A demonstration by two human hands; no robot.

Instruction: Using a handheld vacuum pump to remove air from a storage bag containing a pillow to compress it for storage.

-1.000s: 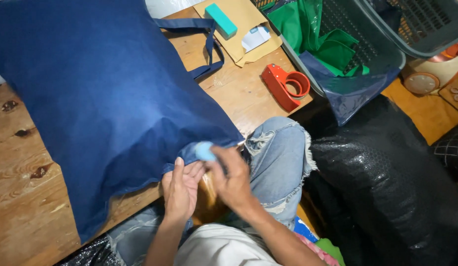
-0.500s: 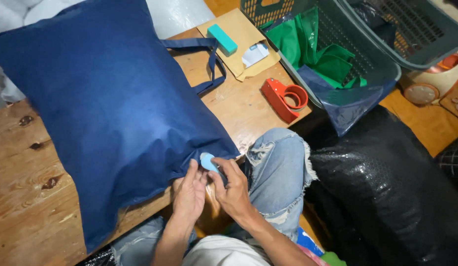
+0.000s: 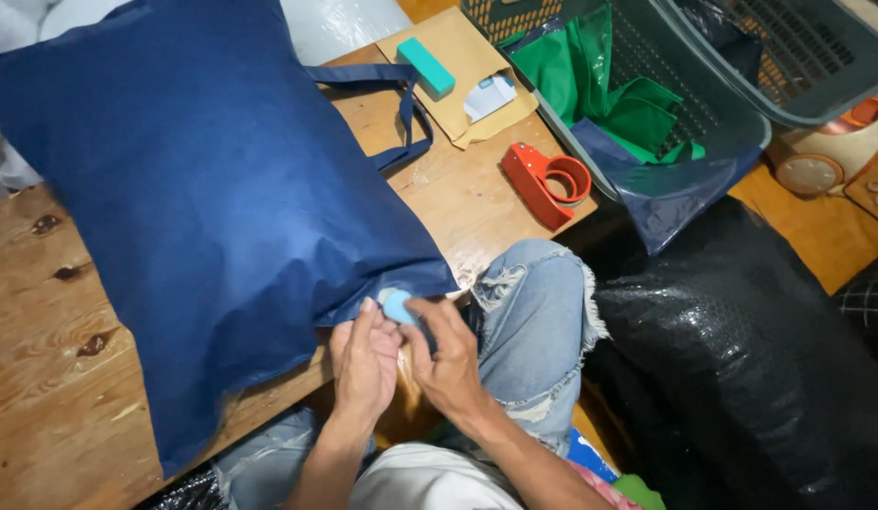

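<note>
Wooden desk (image 3: 42, 397) with dark knots carries everything, seen from above; person seated at its near edge, knee in torn light jeans (image 3: 533, 312) just right of the hands.

Navy fabric tote bag (image 3: 203, 217) lies flat on the desk, up and left of the hands, covering most of the surface; its lower corner hangs over the desk edge right at the fingertips. Bag handles (image 3: 401, 113) splay out at the far side.

Left hand (image 3: 363, 364) is clenched on the bag's corner edge, fingers pinching the fabric. Right hand (image 3: 448, 364) is closed around a small light-blue piece (image 3: 396, 307), held at the fingertips, touching the bag corner and just beside the left hand's fingers. What kind of object the blue piece is, cannot tell.

Farther up and right of the hands: red tape dispenser (image 3: 543, 179) on the desk, well apart from the bag corner. Beyond it, brown envelope (image 3: 467, 66) with a teal box (image 3: 425, 68) and a white card (image 3: 491, 94) on top.

Off the desk, right of the dispenser: grey plastic basket (image 3: 703, 94) holding green bags (image 3: 637, 104). Black plastic-wrapped bulk (image 3: 741, 359) sits right of the knee.
</note>
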